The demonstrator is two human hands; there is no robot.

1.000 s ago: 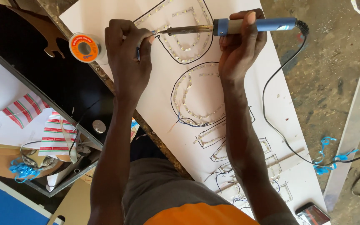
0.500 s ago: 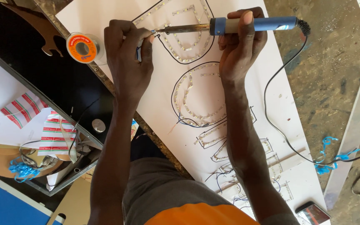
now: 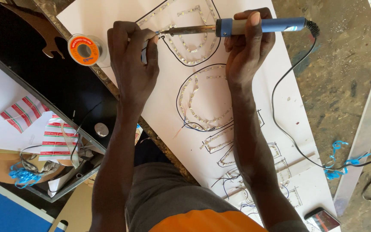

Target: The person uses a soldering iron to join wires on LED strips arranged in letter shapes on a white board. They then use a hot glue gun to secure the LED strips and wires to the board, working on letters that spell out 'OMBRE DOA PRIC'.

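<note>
A: Head view — what is each hand doing?

B: The right hand [image 3: 247, 45] is clenched round the blue handle of the soldering iron [image 3: 237, 28], its metal tip lying across the white board [image 3: 108, 17] toward the left hand [image 3: 132, 60]. The left fingers are pinched shut on something thin at the LED strip [image 3: 190, 45]; I judge it solder wire, but it is too fine to tell

A: How would the iron handle?

B: Light and rigid, I'd say; take it by the blue grip, never the hot metal shaft. The strips look flimsy and easily bent

A: Anything hidden?

B: The joint itself sits under the left fingertips. The solder spool [image 3: 84, 49] lies near the board's edge, and the black cord [image 3: 280, 120] runs off the right edge of view
</note>
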